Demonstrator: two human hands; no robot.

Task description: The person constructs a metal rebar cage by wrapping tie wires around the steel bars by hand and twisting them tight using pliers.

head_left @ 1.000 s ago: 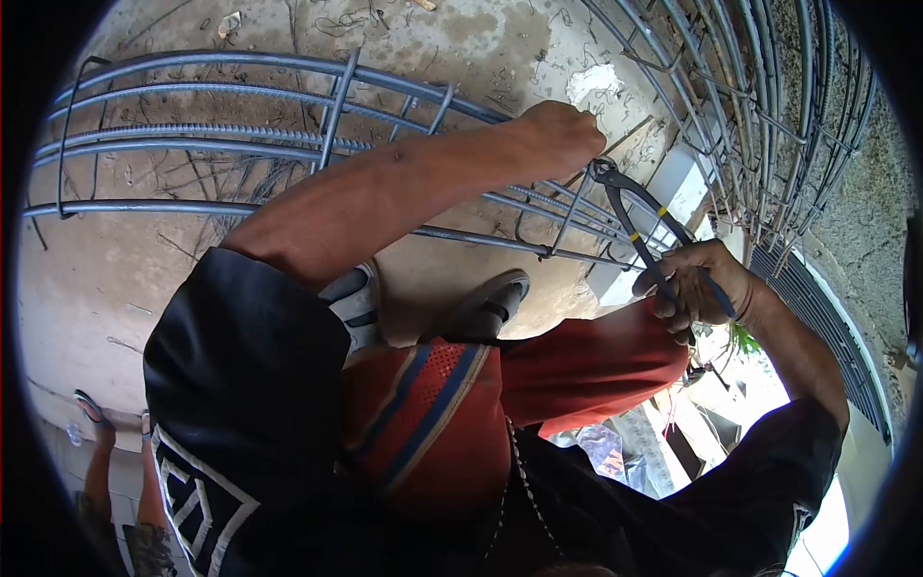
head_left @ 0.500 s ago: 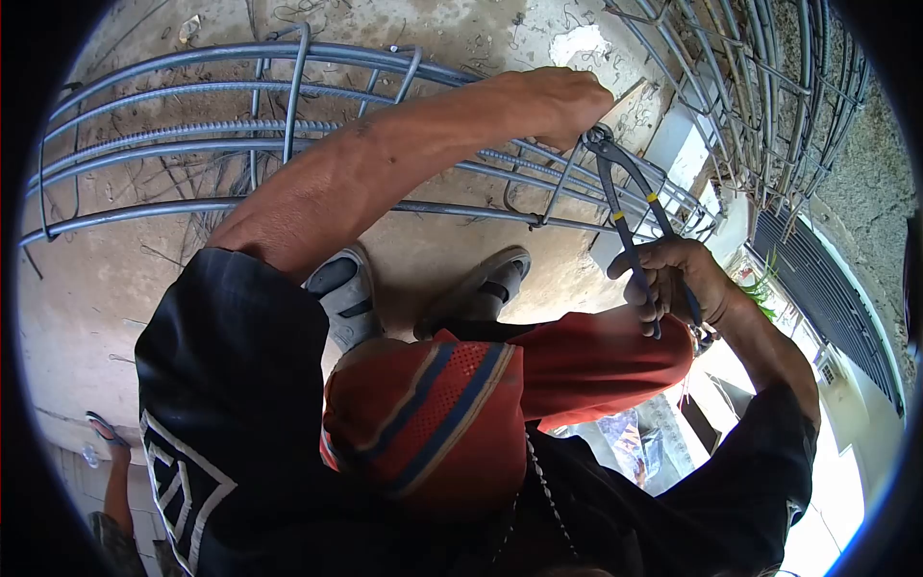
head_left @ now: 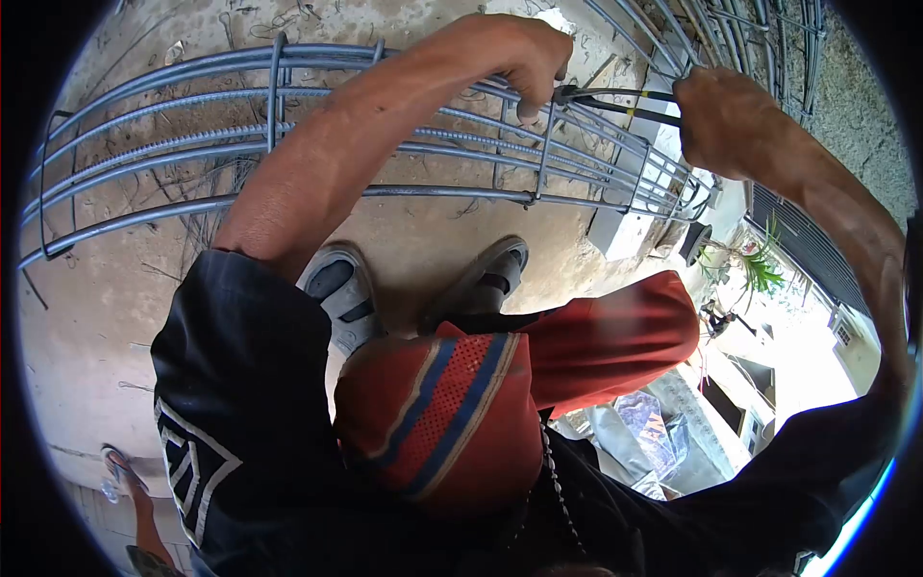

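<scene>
A long steel rebar cage (head_left: 317,192) of ribbed bars and bent stirrups lies across the floor before me. My right hand (head_left: 719,120) is wrapped around the handles of dark end-cutting pliers (head_left: 601,98) with yellow bands. Their jaws meet the cage beside a stirrup (head_left: 546,154), close to my left hand. Bent over the cage's far bars, my left hand (head_left: 531,72) has its fingers curled; what they hold, if anything, is hidden behind the hand.
More bundled rebar (head_left: 760,43) stands at the upper right. Loose wire pieces (head_left: 226,192) are scattered on the floor. My shoes (head_left: 336,293) are close to the cage. A green plant (head_left: 760,269) is at the right. Another person's foot (head_left: 117,462) shows at lower left.
My right hand has swung the plier handles up and away from my body, from pointing toward me to pointing right. My left hand has shifted slightly up and left.
</scene>
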